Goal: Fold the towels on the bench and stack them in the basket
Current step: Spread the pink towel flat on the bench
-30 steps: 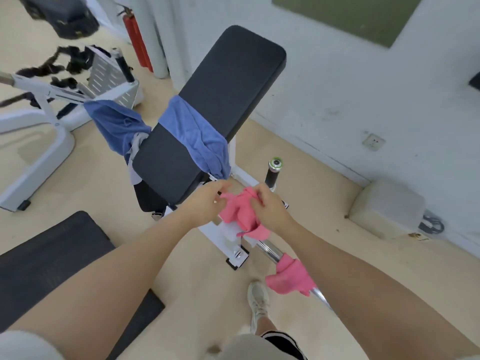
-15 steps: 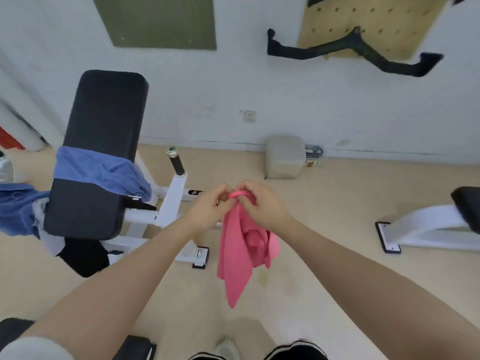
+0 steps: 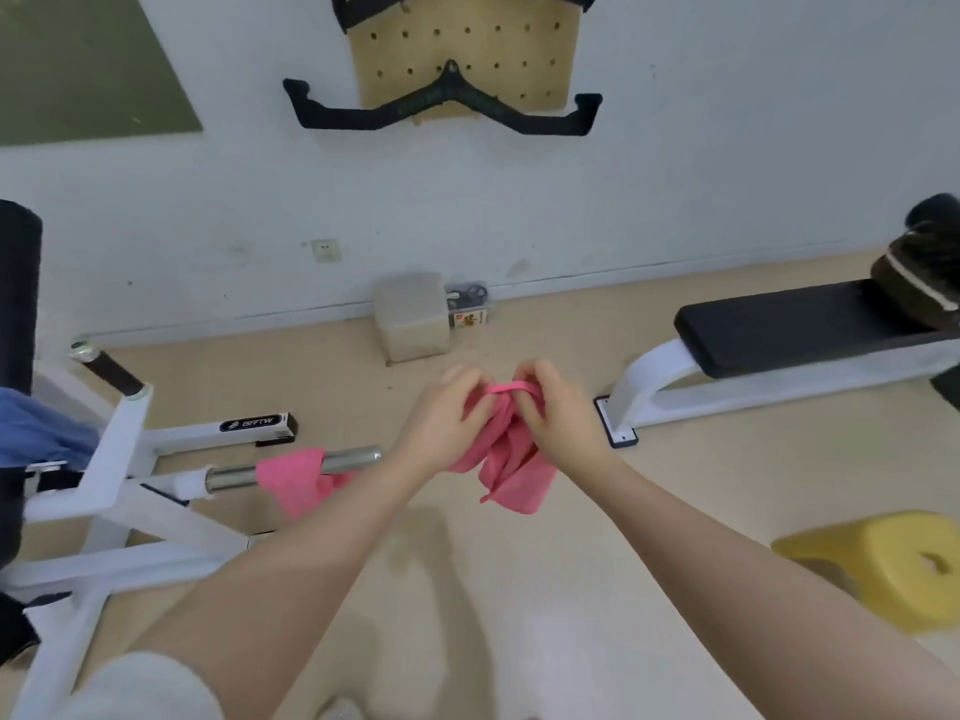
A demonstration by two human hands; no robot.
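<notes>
A pink towel (image 3: 511,467) hangs bunched in mid-air over the floor. My left hand (image 3: 444,418) and my right hand (image 3: 553,410) both pinch its top edge close together. A second pink towel (image 3: 296,480) is draped over the steel bar of the white bench frame (image 3: 111,459) at the left. A blue towel (image 3: 41,428) lies on that bench at the far left edge. A brown basket (image 3: 919,278) with a white rim stands on the flat black bench (image 3: 779,324) at the right; its inside is hidden.
A yellow stool (image 3: 893,563) stands low on the right. A grey box (image 3: 413,317) sits against the wall. A black handle bar (image 3: 447,109) hangs on a pegboard. Bare floor lies below my hands.
The view has swung right, from the incline bench toward the flat bench and basket. Both hands still hold the pink towel, now bunched shorter between them.
</notes>
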